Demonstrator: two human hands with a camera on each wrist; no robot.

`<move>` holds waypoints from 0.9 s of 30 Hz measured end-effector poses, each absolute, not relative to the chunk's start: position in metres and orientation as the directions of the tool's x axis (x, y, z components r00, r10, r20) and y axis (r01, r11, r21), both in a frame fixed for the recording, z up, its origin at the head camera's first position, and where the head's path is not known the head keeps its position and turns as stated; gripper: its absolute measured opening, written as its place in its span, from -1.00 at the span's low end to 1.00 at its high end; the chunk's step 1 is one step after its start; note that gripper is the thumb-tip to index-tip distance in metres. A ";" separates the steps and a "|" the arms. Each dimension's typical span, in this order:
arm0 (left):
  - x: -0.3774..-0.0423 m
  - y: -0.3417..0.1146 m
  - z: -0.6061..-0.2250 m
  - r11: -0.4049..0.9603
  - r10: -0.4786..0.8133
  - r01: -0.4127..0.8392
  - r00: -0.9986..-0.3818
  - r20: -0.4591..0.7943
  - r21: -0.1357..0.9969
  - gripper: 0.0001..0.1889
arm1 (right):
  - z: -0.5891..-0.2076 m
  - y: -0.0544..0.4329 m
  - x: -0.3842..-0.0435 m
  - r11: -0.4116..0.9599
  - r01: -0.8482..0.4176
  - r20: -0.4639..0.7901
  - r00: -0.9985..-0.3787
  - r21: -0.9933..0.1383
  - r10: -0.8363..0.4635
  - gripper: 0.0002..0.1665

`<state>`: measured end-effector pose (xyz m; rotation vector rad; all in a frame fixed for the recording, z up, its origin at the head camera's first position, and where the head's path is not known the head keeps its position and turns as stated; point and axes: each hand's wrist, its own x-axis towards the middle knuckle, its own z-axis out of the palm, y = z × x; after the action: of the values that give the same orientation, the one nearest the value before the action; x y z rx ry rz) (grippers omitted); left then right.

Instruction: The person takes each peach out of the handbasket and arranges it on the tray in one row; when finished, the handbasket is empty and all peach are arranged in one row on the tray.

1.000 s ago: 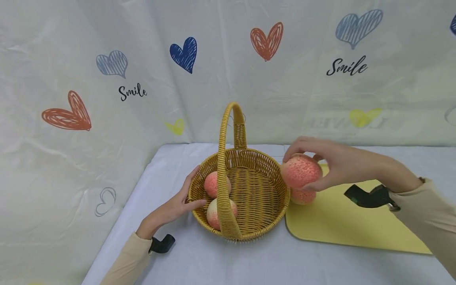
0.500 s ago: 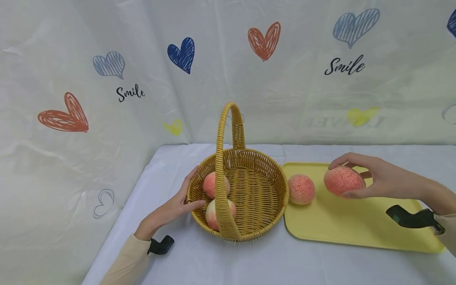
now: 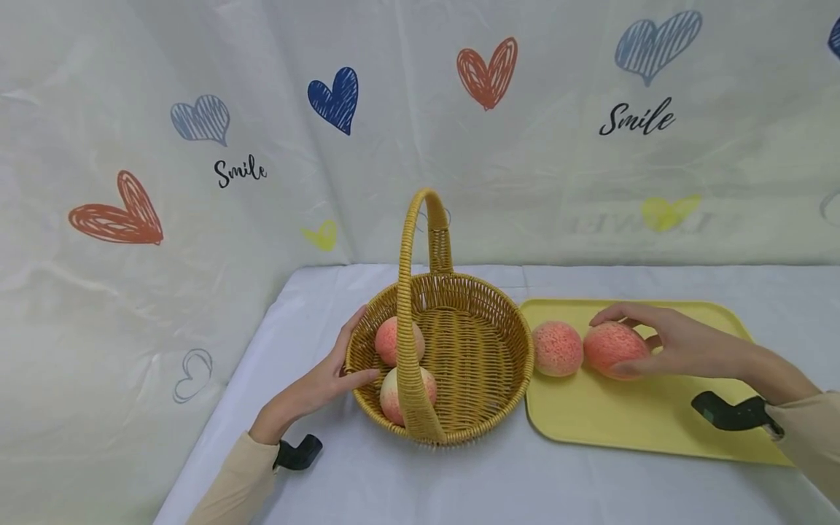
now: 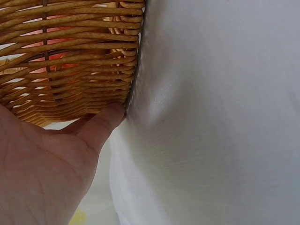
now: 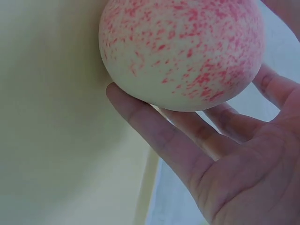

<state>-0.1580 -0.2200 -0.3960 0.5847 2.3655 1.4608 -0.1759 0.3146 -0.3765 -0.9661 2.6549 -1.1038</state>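
My right hand holds a pink peach between thumb and fingers, low over the yellow tray. Seen from the right wrist, the peach's underside is cream with pink specks, with fingers curved around it. Just left of it a second peach sits on the tray by the basket. My left hand grips the left side of the wicker basket, thumb over the rim. From the left wrist, a fingertip presses at the basket's base. Inside lie two more peaches, one pink and one paler, partly behind the handle.
The basket's tall arched handle rises over its left half. A white cloth covers the table. Behind hangs a pale curtain printed with hearts and lettering.
My right hand first carried its peach right, away from the basket, then back a little left and down beside the other peach on the tray. My left hand stays at the basket.
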 end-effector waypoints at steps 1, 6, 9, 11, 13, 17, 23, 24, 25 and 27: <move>-0.158 -0.220 -0.396 0.401 0.487 0.184 -0.872 -0.038 0.897 0.05 | -0.376 0.314 -0.176 0.536 -0.506 0.127 -0.796 -0.676 -0.592 -0.35; -0.158 -0.220 -0.395 0.410 0.487 0.187 -0.872 -0.041 0.893 0.05 | -0.376 0.312 -0.175 0.552 -0.453 0.083 -0.819 -0.700 -0.568 -0.35; -0.157 -0.220 -0.394 0.413 0.484 0.184 -0.874 -0.044 0.892 0.05 | -0.376 0.311 -0.175 0.556 -0.436 0.071 -0.827 -0.708 -0.558 -0.36; -0.157 -0.220 -0.394 0.414 0.483 0.184 -0.875 -0.044 0.892 0.05 | -0.376 0.310 -0.175 0.557 -0.428 0.066 -0.830 -0.711 -0.553 -0.36; -0.158 -0.221 -0.395 0.415 0.481 0.183 -0.876 -0.044 0.891 0.05 | -0.376 0.310 -0.175 0.560 -0.421 0.061 -0.834 -0.713 -0.549 -0.36; -0.158 -0.221 -0.396 0.416 0.481 0.181 -0.876 -0.046 0.891 0.05 | -0.376 0.309 -0.175 0.573 -0.417 0.059 -0.840 -0.705 -0.539 -0.35; -0.158 -0.222 -0.395 0.418 0.481 0.180 -0.875 -0.048 0.890 0.05 | -0.377 0.307 -0.173 0.565 -0.428 0.089 -0.844 -0.706 -0.529 -0.34; -0.158 -0.222 -0.395 0.418 0.480 0.179 -0.876 -0.050 0.891 0.05 | -0.377 0.307 -0.173 0.564 -0.430 0.092 -0.844 -0.705 -0.528 -0.33; -0.158 -0.222 -0.395 0.420 0.478 0.176 -0.877 -0.051 0.890 0.05 | -0.376 0.306 -0.173 0.564 -0.431 0.093 -0.844 -0.704 -0.529 -0.33; -0.158 -0.222 -0.395 0.421 0.477 0.179 -0.878 -0.049 0.889 0.05 | -0.376 0.306 -0.173 0.576 -0.423 0.085 -0.849 -0.699 -0.521 -0.34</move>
<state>-0.1579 -0.2218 -0.3952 0.5685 2.3856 1.4382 -0.1726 0.3062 -0.3758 -0.8045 2.6724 -1.1322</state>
